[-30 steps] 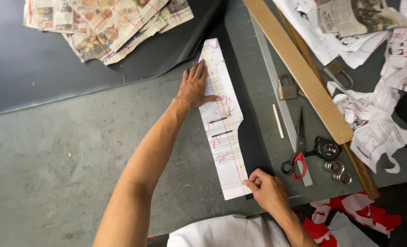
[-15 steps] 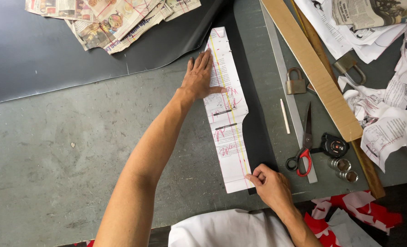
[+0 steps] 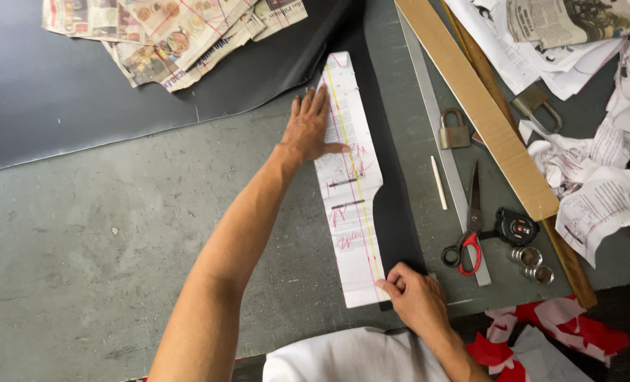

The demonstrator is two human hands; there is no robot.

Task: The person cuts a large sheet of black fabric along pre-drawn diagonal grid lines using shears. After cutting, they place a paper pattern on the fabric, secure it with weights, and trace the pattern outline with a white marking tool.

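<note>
A long white paper pattern (image 3: 354, 191) with a yellow line and red marks lies on a strip of black fabric (image 3: 393, 205) on the grey table (image 3: 81, 247). My left hand (image 3: 312, 127) lies flat, fingers spread, pressing the pattern's upper left part. My right hand (image 3: 415, 293) rests at the pattern's near end, its fingertips pinching or pressing the lower right corner where the paper meets the fabric edge. What the right fingers hold is hidden.
Red-handled scissors (image 3: 468, 233), a metal ruler (image 3: 439, 134), a white chalk stick (image 3: 438, 182), a padlock (image 3: 454, 131), a tape measure (image 3: 517, 226) and a wooden board (image 3: 481, 106) lie to the right. Newspapers (image 3: 166, 35) sit at the far left, paper scraps (image 3: 598, 191) at right.
Both hands stay on the pattern. The view has shifted slightly, and the right hand has edged closer to the pattern's lower corner.
</note>
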